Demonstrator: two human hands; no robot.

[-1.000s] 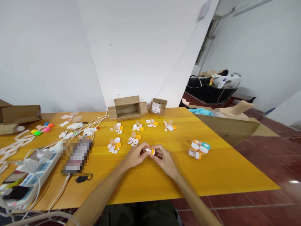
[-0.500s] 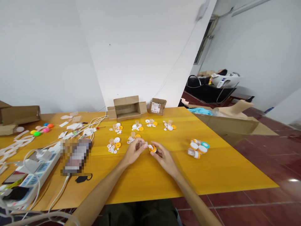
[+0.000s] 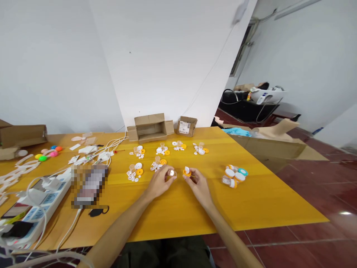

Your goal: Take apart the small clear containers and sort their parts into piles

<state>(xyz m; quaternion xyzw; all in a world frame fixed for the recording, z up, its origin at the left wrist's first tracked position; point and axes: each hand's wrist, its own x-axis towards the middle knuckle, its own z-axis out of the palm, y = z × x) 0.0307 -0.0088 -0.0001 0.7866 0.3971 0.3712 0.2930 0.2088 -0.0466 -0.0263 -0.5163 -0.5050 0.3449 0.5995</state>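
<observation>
While both forearms reach in over the near edge of the yellow wooden worktop (image 3: 264, 201), the two hands meet above its middle, close together but not touching. The left hand (image 3: 159, 182) pinches a small clear plastic jar (image 3: 170, 173) between thumb and fingertips, and its open mouth catches the light. The right hand (image 3: 198, 185) grips a small orange round cap (image 3: 186, 172) with a white piece on it, fingers curled about it. Jar and cap are held apart, just beside each other, slightly above the worktop.

Toward the right edge, near the right hand, lies a cluster of closed little jars (image 3: 234, 176) with white and orange lids and one teal lid. Beyond the hands, toward the far edge, lie small heaps of white perforated discs and orange caps (image 3: 163, 150) in two loose rows, some with a clear cup among them. The nearest heap lies just behind the left hand.

At the far edge stand an open brown cardboard box (image 3: 150, 128) and, just right of it, a smaller cardboard box (image 3: 186, 125) with a white label.

Along the left edge a white power strip (image 3: 41, 197) lies with white cables (image 3: 106, 149) trailing from it toward the far side. A few bright coloured balls (image 3: 48, 153) lie near the far left corner.
</observation>
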